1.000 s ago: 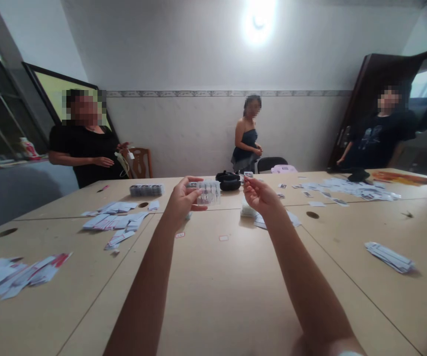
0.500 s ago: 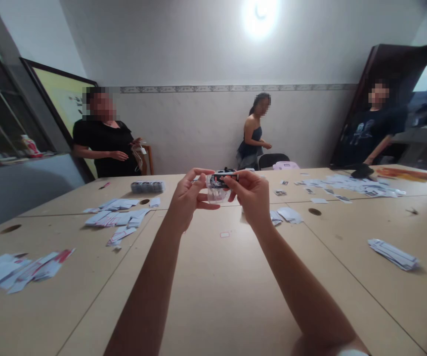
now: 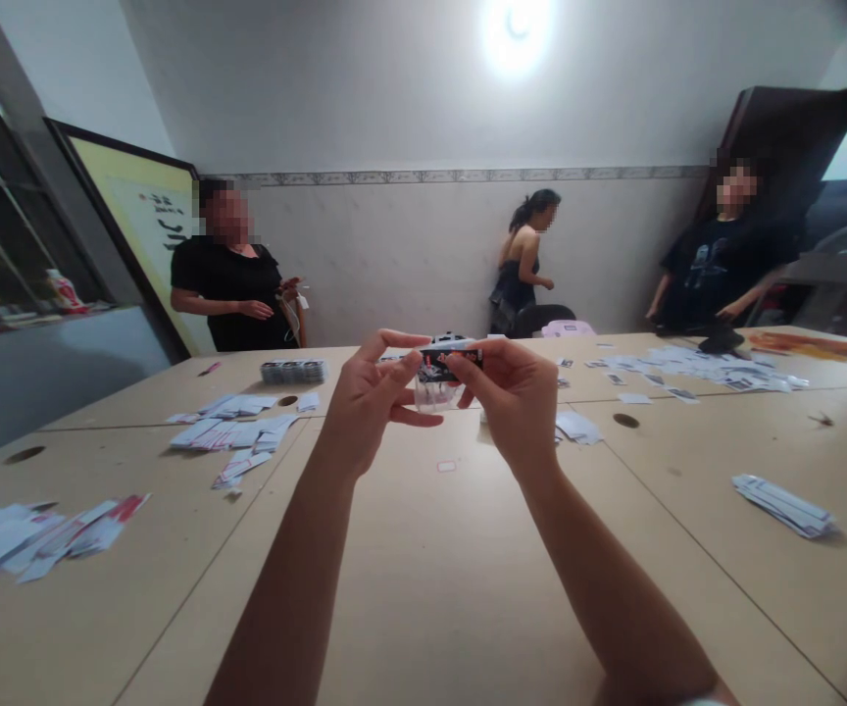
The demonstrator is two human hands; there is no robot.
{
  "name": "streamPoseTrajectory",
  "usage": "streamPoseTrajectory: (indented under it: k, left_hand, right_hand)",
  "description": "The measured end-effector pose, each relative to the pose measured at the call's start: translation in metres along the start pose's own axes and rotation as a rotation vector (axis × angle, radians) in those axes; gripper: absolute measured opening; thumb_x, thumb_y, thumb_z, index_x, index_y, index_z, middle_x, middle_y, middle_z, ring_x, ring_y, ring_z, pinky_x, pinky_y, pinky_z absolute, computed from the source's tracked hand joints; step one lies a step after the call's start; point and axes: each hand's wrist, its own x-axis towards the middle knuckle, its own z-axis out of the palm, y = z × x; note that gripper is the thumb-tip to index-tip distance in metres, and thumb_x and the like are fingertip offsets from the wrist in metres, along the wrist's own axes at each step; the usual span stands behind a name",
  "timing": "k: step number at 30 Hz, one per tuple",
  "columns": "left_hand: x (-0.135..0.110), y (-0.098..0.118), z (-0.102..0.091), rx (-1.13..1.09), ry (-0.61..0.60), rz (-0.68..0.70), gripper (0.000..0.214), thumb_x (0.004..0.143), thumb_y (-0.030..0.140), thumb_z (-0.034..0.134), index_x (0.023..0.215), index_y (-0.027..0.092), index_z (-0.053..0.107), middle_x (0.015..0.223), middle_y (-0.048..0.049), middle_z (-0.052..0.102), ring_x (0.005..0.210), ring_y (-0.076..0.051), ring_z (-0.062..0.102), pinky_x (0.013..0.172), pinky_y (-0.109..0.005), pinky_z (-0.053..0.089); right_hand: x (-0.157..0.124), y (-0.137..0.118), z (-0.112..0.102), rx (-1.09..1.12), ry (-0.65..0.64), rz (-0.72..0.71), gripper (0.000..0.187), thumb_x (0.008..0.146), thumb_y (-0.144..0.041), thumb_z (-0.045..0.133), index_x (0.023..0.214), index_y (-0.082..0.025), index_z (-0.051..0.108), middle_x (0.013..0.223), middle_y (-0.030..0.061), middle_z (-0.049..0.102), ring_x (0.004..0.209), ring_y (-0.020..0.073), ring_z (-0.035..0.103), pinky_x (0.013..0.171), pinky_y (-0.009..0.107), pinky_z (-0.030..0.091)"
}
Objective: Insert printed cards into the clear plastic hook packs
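Note:
Both my hands are raised above the tan table (image 3: pixel 430 588) and meet at a small clear plastic case (image 3: pixel 434 390). My left hand (image 3: pixel 369 397) pinches the case from the left with thumb and fingers. My right hand (image 3: pixel 516 397) holds a small dark printed card (image 3: pixel 447 358) at the top of the case, fingers curled round it. A tiny white sticker (image 3: pixel 446 466) lies on the table below my hands.
Piles of white and red paper cards lie at the left (image 3: pixel 236 436), near left (image 3: pixel 33 539), right (image 3: pixel 783 505) and far right (image 3: pixel 718 371). A row of clear cases (image 3: pixel 292 371) sits at the back. Three people stand by the far wall. Round cable holes dot the table.
My right hand came in from the right and joined my left hand at the clear case, bringing the dark card to its top. Both hands drew slightly nearer. The people behind shifted.

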Motion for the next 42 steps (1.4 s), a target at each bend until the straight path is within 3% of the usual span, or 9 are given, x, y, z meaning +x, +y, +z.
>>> streamPoseTrajectory:
  k: [28,42]
  left_hand:
    - [-0.006,0.004,0.002,-0.004,-0.036,0.036,0.032,0.088,0.044,0.075,0.107,0.022,0.063,0.082,0.0004,0.074,0.068,-0.023,0.078,0.051,-0.032,0.067]
    - [-0.003,-0.001,0.003,0.043,-0.015,0.076,0.034,0.088,0.048,0.073,0.105,0.022,0.062,0.074,0.0012,0.073,0.064,-0.022,0.077,0.049,-0.030,0.067]
  right_hand:
    - [-0.007,-0.013,0.000,-0.028,0.028,0.006,0.012,0.075,-0.026,0.082,0.074,-0.020,0.071,0.061,-0.0031,0.070,0.047,0.0089,0.059,0.042,0.023,0.051]
    - [-0.007,-0.013,0.000,-0.048,0.029,0.017,0.011,0.076,-0.027,0.081,0.075,-0.020,0.073,0.064,-0.0017,0.072,0.055,0.0123,0.065,0.044,0.023,0.052]
